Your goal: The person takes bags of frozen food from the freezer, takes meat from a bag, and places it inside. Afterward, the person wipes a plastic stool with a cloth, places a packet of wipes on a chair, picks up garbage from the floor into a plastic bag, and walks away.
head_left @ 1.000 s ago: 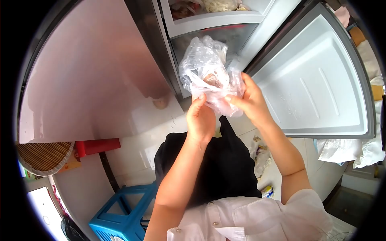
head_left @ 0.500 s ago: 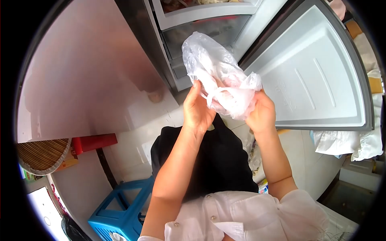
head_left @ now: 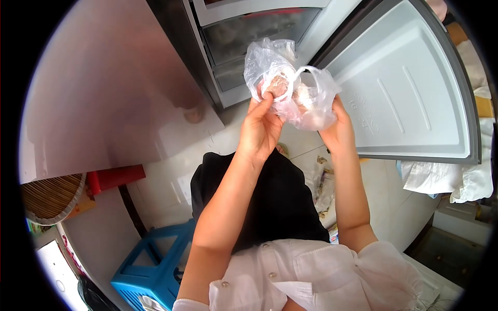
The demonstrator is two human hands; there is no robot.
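A thin, see-through plastic bag [head_left: 317, 111] is held up between both hands before the open fridge. Through its open mouth I see a pinkish-brown lump [head_left: 279, 85], frosty in look, whose kind I cannot make out; paler pink contents lie lower in the bag. My left hand [head_left: 261, 124] grips the bag's left side, thumb at the rim beside the lump. On the other side, my right hand [head_left: 338, 126] holds the bag's edge, its fingers partly hidden behind the plastic.
The fridge door [head_left: 399, 98] stands open at right. Freezer drawers [head_left: 254, 39] are behind the bag, and a shiny grey panel [head_left: 104, 93] fills the left. A blue plastic stool [head_left: 155, 259] stands at lower left. Packaging [head_left: 322, 189] lies on the tiled floor.
The bag's mouth has come open, so the lump inside now shows. Both hands and the bag sit slightly higher in view.
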